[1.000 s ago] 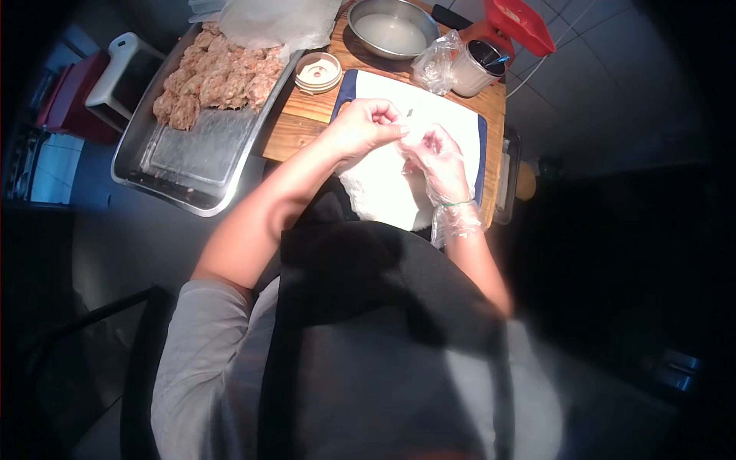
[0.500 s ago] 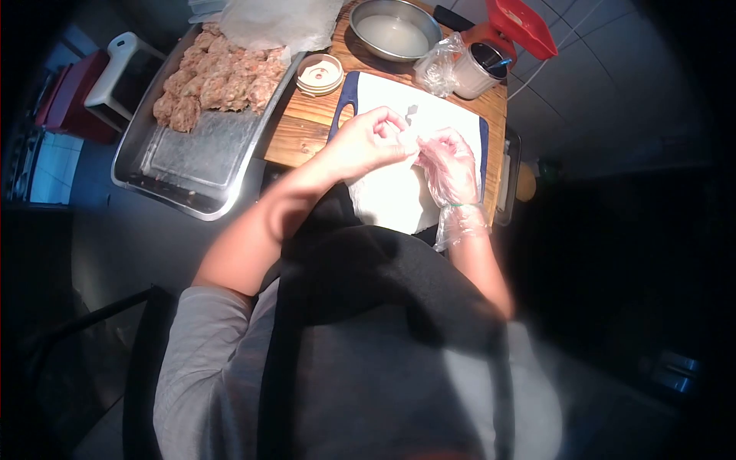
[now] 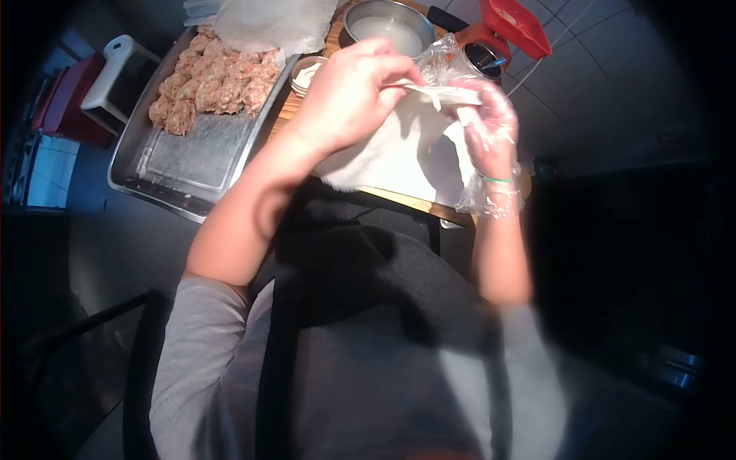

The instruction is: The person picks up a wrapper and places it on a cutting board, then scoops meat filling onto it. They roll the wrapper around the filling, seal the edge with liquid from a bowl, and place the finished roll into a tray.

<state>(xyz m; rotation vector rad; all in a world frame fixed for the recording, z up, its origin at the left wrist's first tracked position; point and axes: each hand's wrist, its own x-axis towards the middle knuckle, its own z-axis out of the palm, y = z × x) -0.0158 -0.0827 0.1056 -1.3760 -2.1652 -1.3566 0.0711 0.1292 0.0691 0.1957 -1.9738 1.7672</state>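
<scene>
A thin white sheet (image 3: 387, 149), brightly lit, is stretched between my hands and hangs down over the front of the work surface. My bare left hand (image 3: 345, 100) pinches its upper left edge between thumb and fingers. At the other end, my right hand (image 3: 494, 126), in a clear plastic glove with a green band at the wrist, grips the folded upper edge. The sheet and my hands hide the blue-edged white cutting board.
To the left stands a metal tray (image 3: 192, 165) with a heap of ground meat mixture (image 3: 215, 80) and a plastic sheet (image 3: 268, 27). Behind my hands are a metal bowl (image 3: 387, 27) of cloudy liquid, a round lid (image 3: 304, 75), a dark-topped container (image 3: 481, 57) and a red scale (image 3: 517, 27).
Both hands have lifted and spread apart, the right one moving rightward. The white sheet is now raised and stretched between them, covering the cutting board.
</scene>
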